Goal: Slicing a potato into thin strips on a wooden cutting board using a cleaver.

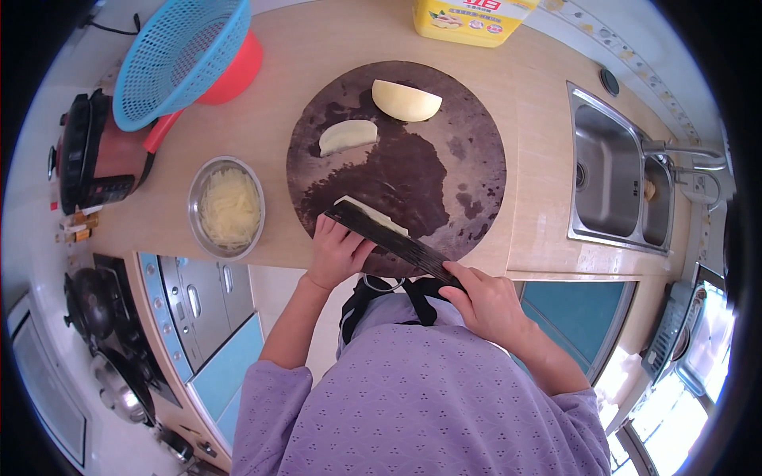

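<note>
My right hand [485,300] grips the handle of a dark kitchen knife [396,241] with a broad blade, held slantwise over the near part of a round, dark cutting board [470,149]. At the blade's far left end is my left hand [338,250], its fingers against the near side; whether they pinch anything is hidden. Pale potato slices [372,214] show along the blade's far edge. Farther back on the board sit a peeled potato half [406,102] and a smaller cut potato piece [349,136]. Dark wet patches mark the board.
Left of the board, a steel bowl [193,208] holds pale potato shreds [231,208]. Behind it are a blue colander [178,65], a red container [238,74] and an electric cooker [101,154]. A yellow jug [464,27] stands at the back. To the right is a steel sink [607,149].
</note>
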A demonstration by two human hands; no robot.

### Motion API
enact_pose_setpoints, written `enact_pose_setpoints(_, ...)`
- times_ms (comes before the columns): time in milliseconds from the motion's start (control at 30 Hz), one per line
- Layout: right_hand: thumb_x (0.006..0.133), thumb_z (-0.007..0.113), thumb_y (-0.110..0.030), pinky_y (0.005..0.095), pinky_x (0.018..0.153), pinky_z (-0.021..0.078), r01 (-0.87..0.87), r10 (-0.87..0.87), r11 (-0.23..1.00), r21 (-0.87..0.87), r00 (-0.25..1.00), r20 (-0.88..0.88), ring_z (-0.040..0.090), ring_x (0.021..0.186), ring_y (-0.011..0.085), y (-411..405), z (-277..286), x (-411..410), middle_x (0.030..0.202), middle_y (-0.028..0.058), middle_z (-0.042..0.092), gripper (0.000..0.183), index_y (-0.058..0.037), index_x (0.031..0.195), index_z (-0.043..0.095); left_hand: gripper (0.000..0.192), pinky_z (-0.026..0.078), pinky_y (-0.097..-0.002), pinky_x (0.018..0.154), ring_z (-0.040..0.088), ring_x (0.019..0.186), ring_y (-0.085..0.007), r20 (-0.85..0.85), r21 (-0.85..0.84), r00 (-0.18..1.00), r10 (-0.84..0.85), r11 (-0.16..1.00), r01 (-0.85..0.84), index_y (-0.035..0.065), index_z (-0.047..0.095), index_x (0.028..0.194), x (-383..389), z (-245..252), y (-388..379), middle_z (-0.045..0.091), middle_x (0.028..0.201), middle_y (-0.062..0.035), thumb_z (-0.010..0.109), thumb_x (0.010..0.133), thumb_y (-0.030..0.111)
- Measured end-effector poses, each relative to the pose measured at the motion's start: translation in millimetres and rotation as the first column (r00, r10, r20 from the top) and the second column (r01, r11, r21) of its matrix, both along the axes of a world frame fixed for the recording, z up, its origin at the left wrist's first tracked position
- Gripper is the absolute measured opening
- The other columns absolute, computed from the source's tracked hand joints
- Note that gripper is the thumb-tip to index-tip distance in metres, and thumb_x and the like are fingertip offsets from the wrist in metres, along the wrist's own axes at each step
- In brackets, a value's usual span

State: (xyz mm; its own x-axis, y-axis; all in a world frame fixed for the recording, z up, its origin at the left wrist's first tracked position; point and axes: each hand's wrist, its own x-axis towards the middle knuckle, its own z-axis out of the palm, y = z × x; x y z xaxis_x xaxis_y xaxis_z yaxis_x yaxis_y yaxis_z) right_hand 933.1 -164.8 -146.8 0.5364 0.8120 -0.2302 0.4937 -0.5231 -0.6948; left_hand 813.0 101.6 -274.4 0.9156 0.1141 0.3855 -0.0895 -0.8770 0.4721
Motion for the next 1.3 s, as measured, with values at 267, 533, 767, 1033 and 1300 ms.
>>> enact_pose_setpoints(267,0.098,0.067,-0.03,0.0466,0.061,0.0561,-0.016,0.016,1.0,-0.025,1.0,-0.007,0.069,0.069,0.0393,3,-3,0,0.087,0.0182,0.07,0.041,-0.0006,0.126,0.06,0.032,0.044,-0.0511,0.096,0.059,0.11,-0.0379,0.003,-0.028,1.0,-0.005,1.0,0.005,0.0072,0.075,0.099,1,1,1,0.067,0.116,-0.0117,0.083,0.069,0.017)
enact_pose_setpoints(533,0.099,0.066,-0.031,0.047,0.061,0.0548,-0.01,0.011,0.999,-0.03,0.999,0.034,0.069,0.07,0.0391,33,-21,-1,0.085,0.0184,0.071,0.038,-0.0005,0.122,0.061,0.027,0.043,-0.0459,0.092,0.06,0.109,-0.0323,0.03,0.011,1.0,-0.005,1.0,0.005,0.012,0.075,0.097,6,9,1,0.066,0.112,-0.0081,0.083,0.075,0.023)
enact_pose_setpoints(767,0.098,0.067,-0.031,0.0451,0.063,0.0544,0.072,-0.066,0.99,0.123,0.996,-0.052,0.07,0.072,0.0361,18,-27,12,0.084,0.018,0.071,0.036,-0.001,0.118,0.065,0.026,0.046,-0.0447,0.089,0.059,0.106,-0.0314,0.041,-0.059,0.999,-0.012,0.998,0.014,0.0116,0.073,0.096,6,8,-3,0.065,0.112,-0.0076,0.085,0.074,0.02)
enact_pose_setpoints(1033,0.098,0.066,-0.031,0.0455,0.061,0.056,-0.014,0.014,1.0,-0.018,1.0,0.015,0.069,0.069,0.0382,-1,1,-4,0.087,0.0174,0.07,0.04,-0.0007,0.125,0.061,0.029,0.047,-0.0454,0.089,0.059,0.105,-0.0338,0.044,0.036,0.999,-0.023,0.999,0.021,0.0092,0.074,0.098,-3,-3,4,0.065,0.114,-0.0089,0.086,0.073,0.02)
enact_pose_setpoints(1300,0.099,0.065,-0.031,0.0476,0.061,0.0558,-0.006,0.006,1.0,-0.007,1.0,0.002,0.068,0.069,0.0399,5,-2,-4,0.085,0.0185,0.07,0.04,-0.0012,0.125,0.06,0.029,0.047,-0.0451,0.089,0.06,0.103,-0.0336,0.042,-0.005,0.999,-0.019,1.0,0.02,0.0092,0.076,0.098,0,5,3,0.067,0.11,-0.0094,0.086,0.073,0.021)
